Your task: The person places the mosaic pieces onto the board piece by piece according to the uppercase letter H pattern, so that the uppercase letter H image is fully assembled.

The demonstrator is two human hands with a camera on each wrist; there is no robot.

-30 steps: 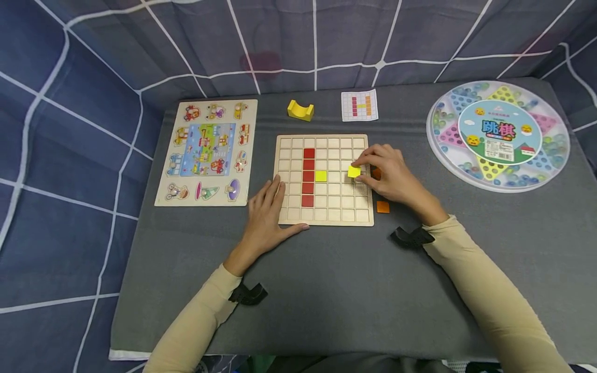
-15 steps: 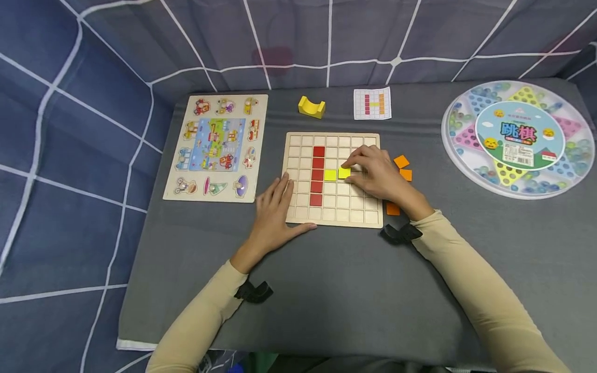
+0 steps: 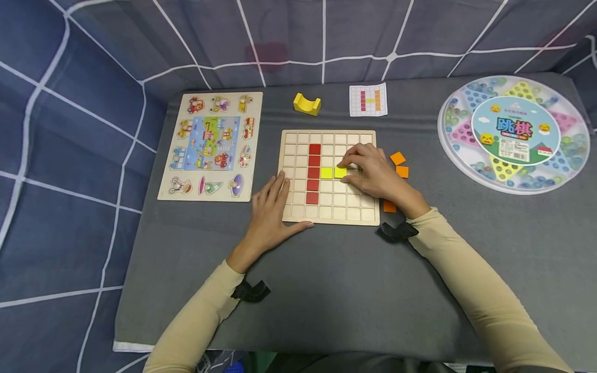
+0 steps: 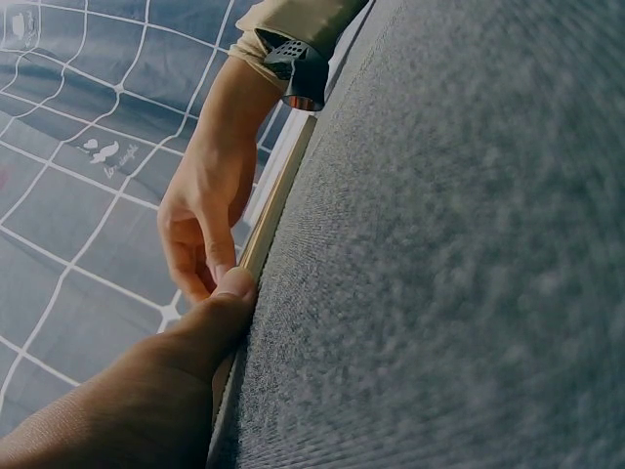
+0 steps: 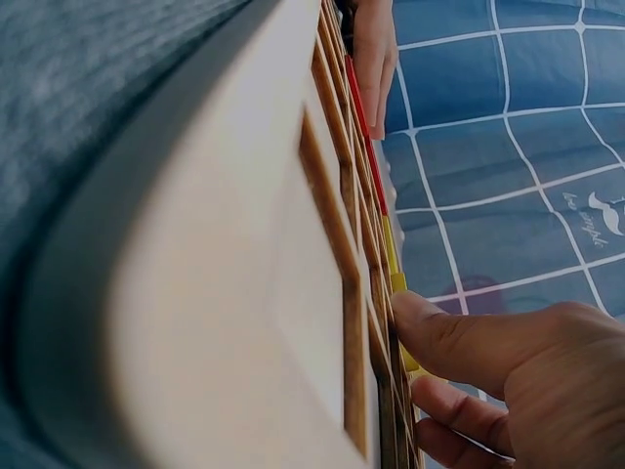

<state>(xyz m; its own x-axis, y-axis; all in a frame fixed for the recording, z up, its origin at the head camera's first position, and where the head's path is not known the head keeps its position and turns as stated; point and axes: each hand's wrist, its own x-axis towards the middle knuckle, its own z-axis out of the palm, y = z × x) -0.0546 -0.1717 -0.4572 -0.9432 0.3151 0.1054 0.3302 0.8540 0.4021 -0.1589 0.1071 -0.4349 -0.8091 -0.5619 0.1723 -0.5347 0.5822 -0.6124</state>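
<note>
A square wooden grid board (image 3: 339, 213) lies on the grey table. Down its left part runs a column of red tiles (image 3: 313, 172), with one yellow tile (image 3: 326, 173) beside the column's middle. My right hand (image 3: 375, 176) pinches a second yellow tile (image 3: 340, 172), close against the first one. In the right wrist view, that tile (image 5: 398, 282) is under the thumb, at the level of the board's cells; whether it is fully seated I cannot tell. My left hand (image 3: 267, 224) rests along the board's lower left edge, fingers straight and thumb spread below it.
Orange tiles (image 3: 402, 171) lie right of the board, partly behind the right arm. A printed pattern card (image 3: 380, 101) and a yellow arch block (image 3: 307, 105) stand behind it. A picture puzzle (image 3: 211, 184) is at left, a round Chinese checkers box (image 3: 515, 140) at right.
My right hand has carried the yellow tile leftward across the board, from its right side to the cell next to the first yellow tile. The left hand stays on the board's edge.
</note>
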